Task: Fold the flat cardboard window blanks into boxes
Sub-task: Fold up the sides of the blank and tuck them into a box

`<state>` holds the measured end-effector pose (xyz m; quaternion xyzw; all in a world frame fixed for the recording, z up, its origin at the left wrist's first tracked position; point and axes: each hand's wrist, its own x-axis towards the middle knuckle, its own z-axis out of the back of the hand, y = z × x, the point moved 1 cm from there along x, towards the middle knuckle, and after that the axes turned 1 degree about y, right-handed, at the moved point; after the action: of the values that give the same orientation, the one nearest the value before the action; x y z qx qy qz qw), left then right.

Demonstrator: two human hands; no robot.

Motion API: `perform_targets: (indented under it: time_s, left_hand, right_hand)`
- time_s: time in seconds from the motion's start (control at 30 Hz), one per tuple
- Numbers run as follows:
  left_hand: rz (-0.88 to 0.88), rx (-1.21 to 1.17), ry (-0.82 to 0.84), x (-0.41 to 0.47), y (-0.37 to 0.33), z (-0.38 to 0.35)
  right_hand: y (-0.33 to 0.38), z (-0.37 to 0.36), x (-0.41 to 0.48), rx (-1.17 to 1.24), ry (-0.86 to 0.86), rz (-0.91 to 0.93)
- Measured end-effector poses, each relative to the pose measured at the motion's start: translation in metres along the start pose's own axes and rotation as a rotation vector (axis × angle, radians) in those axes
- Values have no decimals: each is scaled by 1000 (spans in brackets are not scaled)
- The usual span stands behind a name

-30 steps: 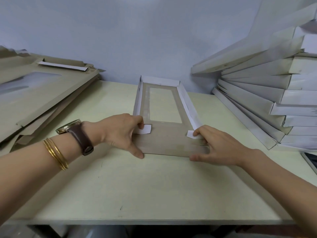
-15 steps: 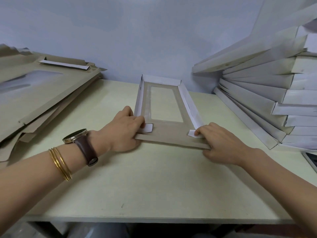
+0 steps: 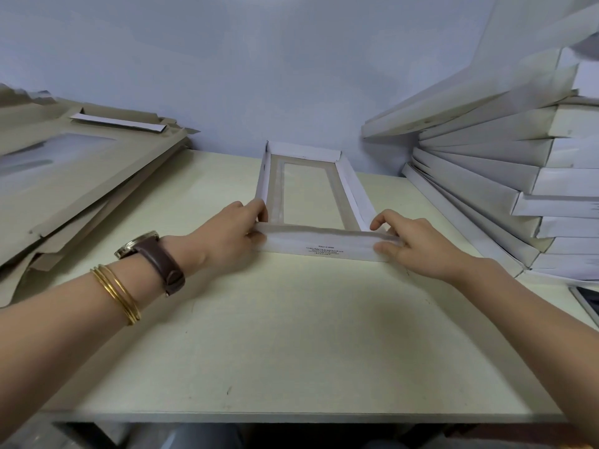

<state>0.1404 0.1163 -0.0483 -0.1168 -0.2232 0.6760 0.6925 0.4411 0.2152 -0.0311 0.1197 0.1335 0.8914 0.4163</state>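
Half-formed window box sits mid-table, toward the back, long axis running away from the person, far end close to the pale blue wall. Shape: long shallow rect. tray. Inside is matte brown kraft, outer faces smooth white. Both long side walls & the far end wall are up, the right one leaning outward a bit. The floor has a rect. window cutout w/ the table's pale yellow-green showing through; can't tell if film covers it.

Near flap is raised & curling over, white side toward the person, w/ a small block of black print, too small to read. Left hand pinches the flap's left end at the box corner, fingers on top, thumb at the front. Right hand pinches the right end, thumb on the white face, index hooked over the top edge. Both are grasping, neither is free.

Left wrist: watch w/ brown leather strap, thin gold bangles beside it on the forearm.

Left of table: slumped pile of flat blanks, kraft side up, notched edges, top one w/ a glossy window. Right: tall stack of folded boxes, thin white slabs, fanned & tilted, apart from the held box. Table top is smooth laminate w/ a few dark scuffs.
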Motion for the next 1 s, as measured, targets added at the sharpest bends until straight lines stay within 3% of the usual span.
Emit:
perform_targets:
  time_s: [0.43,0.87,1.0]
  left_hand:
    - [59,-228,-28,7,-2,-4]
    - [-66,-40,-57,3,-2,-13]
    - [-2,41,-47,-3,-1,-20]
  right_hand:
    - [-2,-4,13,76,-69,-53]
    - [-1,-22,8,-141,-114,93]
    - [-2,-28,1,-209,-113,118]
